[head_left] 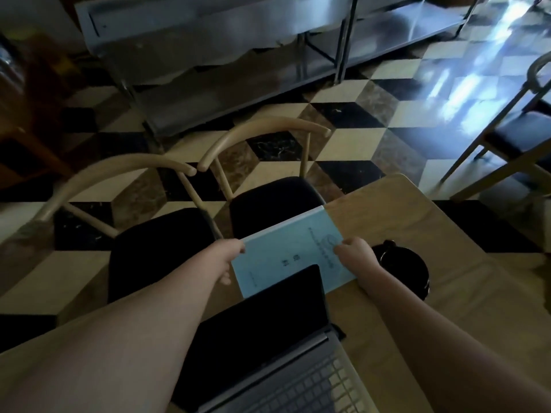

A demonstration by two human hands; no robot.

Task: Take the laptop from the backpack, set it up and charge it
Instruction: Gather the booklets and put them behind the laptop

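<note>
An open silver laptop (pixel 268 338) with a dark screen and grey keyboard stands on the wooden table (pixel 417 222) in front of me. Behind its screen, a light blue booklet (pixel 286 248) is held just above the table's far edge. My left hand (pixel 229 254) pinches the booklet's left edge. My right hand (pixel 356 254) grips its right edge. No backpack or charger shows in this view.
A round black object (pixel 405 269) sits on the table right of the booklet. Two wooden chairs with black seats (pixel 268 198) (pixel 158 248) stand beyond the table. A third chair (pixel 512 138) is at right. Steel shelving (pixel 238 55) lines the checkered floor's far side.
</note>
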